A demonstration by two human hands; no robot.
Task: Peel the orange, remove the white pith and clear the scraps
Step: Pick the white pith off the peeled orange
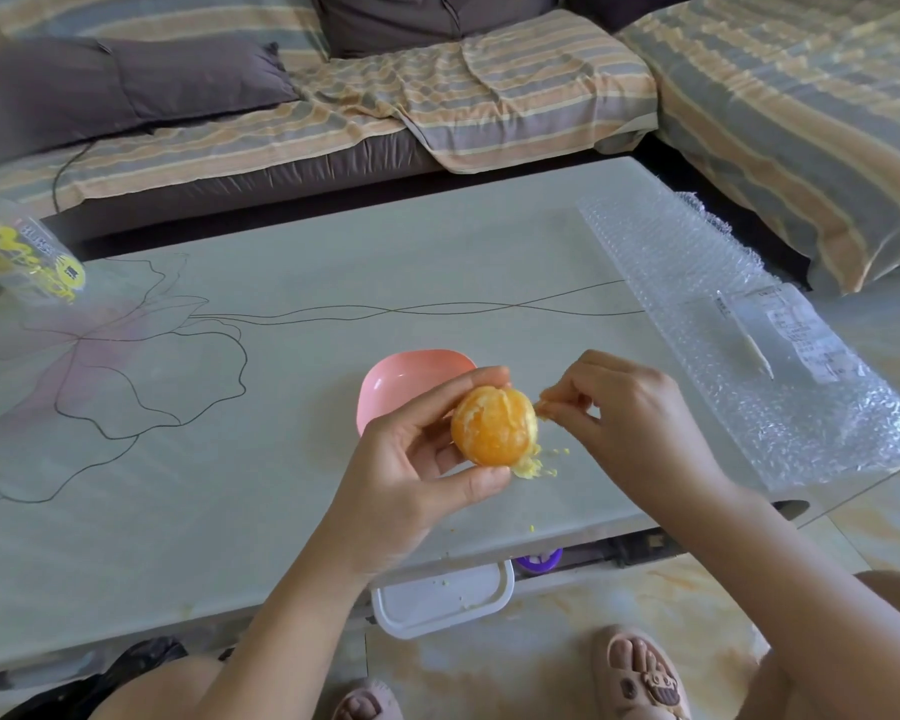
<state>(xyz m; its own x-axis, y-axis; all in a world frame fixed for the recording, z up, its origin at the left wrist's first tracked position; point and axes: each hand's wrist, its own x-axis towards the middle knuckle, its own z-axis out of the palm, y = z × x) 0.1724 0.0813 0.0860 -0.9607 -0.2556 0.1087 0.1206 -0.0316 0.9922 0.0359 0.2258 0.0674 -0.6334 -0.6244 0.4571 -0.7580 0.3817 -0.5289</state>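
My left hand [417, 449] grips the peeled orange [493, 426] between thumb and fingers, above the table's front part. The fruit shows orange flesh with pale pith streaks on top. My right hand [624, 407] is just right of it, its fingertips pinching a thin strand of pith [544, 402] at the orange's right side. A small heap of yellow pith scraps [536, 467] lies on the table [281, 491] right under the orange. A pink bowl [385, 387] stands behind my left hand, partly hidden by it.
Bubble wrap [739, 324] with a paper label covers the table's right end. A clear plastic bag with yellow print [27, 262] sits at the far left. A white container [442, 600] is below the table's front edge. A sofa with striped covers [437, 96] runs behind.
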